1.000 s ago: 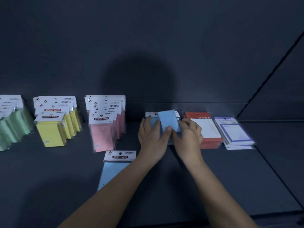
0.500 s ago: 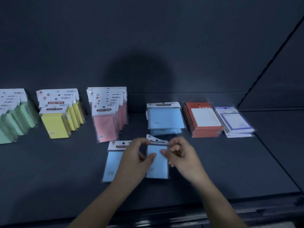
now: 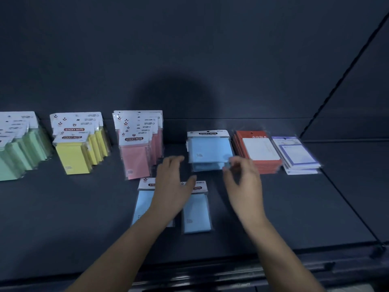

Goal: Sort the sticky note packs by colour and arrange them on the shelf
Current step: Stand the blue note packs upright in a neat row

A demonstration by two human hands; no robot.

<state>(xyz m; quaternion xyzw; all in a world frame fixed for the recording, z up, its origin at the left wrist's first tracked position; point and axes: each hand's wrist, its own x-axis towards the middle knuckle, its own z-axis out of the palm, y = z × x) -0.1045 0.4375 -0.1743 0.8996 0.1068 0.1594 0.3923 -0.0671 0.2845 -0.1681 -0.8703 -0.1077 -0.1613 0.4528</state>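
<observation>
Two blue sticky note packs lie flat side by side on the dark shelf [image 3: 294,218]: a left blue pack [image 3: 143,205] partly under my left arm, and a right blue pack [image 3: 196,213]. Behind them sits a blue stack [image 3: 208,148]. My left hand [image 3: 172,186] hovers above the two flat packs, fingers spread, holding nothing. My right hand [image 3: 242,182] is raised at the blue stack's front right corner, fingers loosely curled and blurred; I see nothing in it. Green packs [image 3: 19,148], yellow packs [image 3: 75,144] and pink packs [image 3: 139,144] stand in rows to the left.
An orange-red stack [image 3: 257,152] and a purple-bordered stack [image 3: 296,157] lie right of the blue stack. The shelf's back wall rises behind all rows. A side panel closes the right end. The shelf's front edge runs below my forearms.
Both hands let go of the blue pack they had laid beside the first one. They have moved forward toward the blue stack.
</observation>
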